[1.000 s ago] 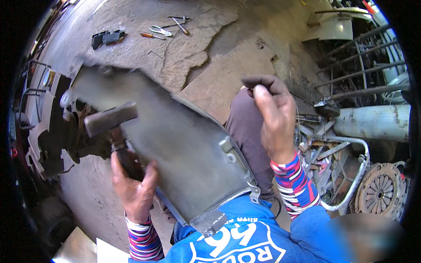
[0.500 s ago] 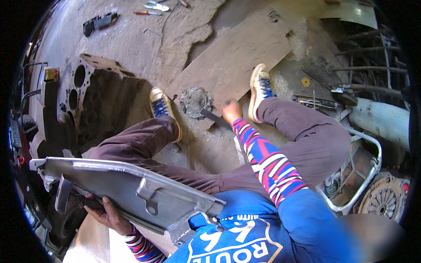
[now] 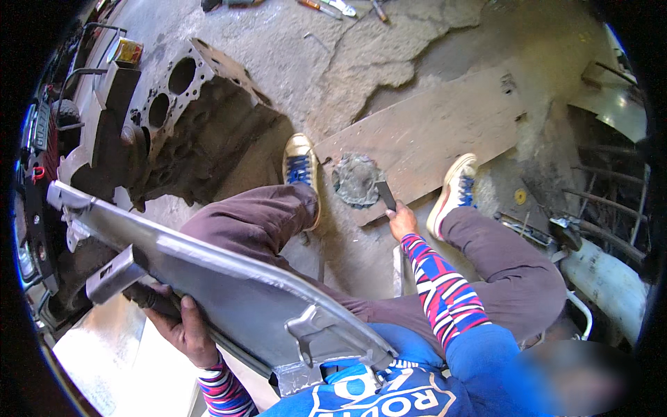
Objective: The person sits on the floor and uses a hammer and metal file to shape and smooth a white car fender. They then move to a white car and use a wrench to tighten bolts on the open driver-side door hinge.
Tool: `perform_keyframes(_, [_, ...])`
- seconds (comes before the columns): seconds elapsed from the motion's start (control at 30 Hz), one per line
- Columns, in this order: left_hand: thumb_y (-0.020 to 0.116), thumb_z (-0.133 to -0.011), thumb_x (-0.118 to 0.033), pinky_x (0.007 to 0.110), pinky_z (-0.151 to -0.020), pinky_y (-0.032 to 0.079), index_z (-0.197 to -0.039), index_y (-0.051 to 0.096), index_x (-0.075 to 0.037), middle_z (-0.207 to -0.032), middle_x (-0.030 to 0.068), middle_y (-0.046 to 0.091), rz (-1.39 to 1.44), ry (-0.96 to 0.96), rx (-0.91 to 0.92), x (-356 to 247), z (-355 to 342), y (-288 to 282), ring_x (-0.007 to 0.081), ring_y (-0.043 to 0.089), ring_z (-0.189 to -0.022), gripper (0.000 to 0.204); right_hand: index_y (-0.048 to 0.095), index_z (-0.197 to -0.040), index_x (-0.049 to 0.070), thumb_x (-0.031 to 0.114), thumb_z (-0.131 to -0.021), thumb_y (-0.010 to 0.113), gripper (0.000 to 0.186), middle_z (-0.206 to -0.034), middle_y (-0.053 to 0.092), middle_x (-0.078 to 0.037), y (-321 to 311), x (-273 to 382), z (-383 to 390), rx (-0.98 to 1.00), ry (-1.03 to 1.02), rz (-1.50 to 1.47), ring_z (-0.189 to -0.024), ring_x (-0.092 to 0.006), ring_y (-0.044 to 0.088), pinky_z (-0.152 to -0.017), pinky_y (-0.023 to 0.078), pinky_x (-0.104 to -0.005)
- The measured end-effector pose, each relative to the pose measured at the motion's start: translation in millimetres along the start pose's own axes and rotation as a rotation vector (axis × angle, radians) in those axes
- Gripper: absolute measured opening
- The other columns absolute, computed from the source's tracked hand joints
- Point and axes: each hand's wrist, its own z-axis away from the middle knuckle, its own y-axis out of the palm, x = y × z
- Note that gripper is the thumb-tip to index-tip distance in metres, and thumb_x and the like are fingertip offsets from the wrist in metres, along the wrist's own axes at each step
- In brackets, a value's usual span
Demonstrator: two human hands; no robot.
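My left hand [image 3: 182, 325] is closed round the dark shaft of a short metal crosspiece [image 3: 114, 273] at the underside of a large grey metal panel [image 3: 229, 278], which rests tilted across my lap. My right hand [image 3: 403, 222] grips a dark flat strip tool [image 3: 384, 194], its end beside a rough grey lump [image 3: 356, 181] on a wooden-looking board [image 3: 424, 121] between my shoes.
An engine block [image 3: 191, 132] stands left, beside metal parts. Hand tools [image 3: 319, 10] lie on the cracked floor at the top. Metal bars [image 3: 601, 222] and a white cylinder [image 3: 601, 285] are at the right. A yellow ring [image 3: 520, 196] lies near my right shoe.
The panel has swung lower and toward me in my left hand. My right hand has come down from the raised position to the grey lump with the strip tool, and the view has shifted.
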Motion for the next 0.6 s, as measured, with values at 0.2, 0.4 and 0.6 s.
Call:
perform_keyframes(0.2, [0.058,-0.092,-0.001,0.026,-0.085,0.04,-0.132,0.044,0.0,-0.114,0.005,0.053,0.267,-0.087,0.261,11.1,-8.1,4.2,0.0117,0.048,-0.093,0.043,0.058,-0.096,0.006,0.035,-0.093,0.064,0.03,-0.075,0.06,-0.007,-115.1,106.6,6.4,-0.254,-0.032,-0.707,-0.065,-0.0221,0.061,-0.061,0.05,-0.0351])
perform_keyframes(0.4, [0.05,-0.086,0.006,0.035,-0.106,0.036,-0.146,0.031,0.002,-0.137,0.0155,0.046,0.386,0.213,0.427,-19.9,-3.6,43.3,0.0239,0.049,-0.12,0.064,0.043,-0.08,0.015,0.054,-0.098,0.052,0.044,-0.061,0.033,0.004,-296.3,201.2,141.7,-0.383,-0.716,-1.724,-0.045,-0.0078,0.031,-0.042,0.028,-0.0255])
perform_keyframes(0.6, [0.055,-0.079,0.005,0.032,-0.094,0.046,-0.137,0.044,0.004,-0.117,0.013,0.06,0.516,0.31,0.574,-73.2,17.9,83.1,0.0212,0.06,-0.104,0.059,0.045,-0.082,0.012,0.069,-0.095,0.035,0.06,-0.056,0.026,0.001,-375.1,248.2,279.4,-0.366,-1.343,-1.537,-0.045,-0.0116,0.024,-0.043,0.025,-0.0286])
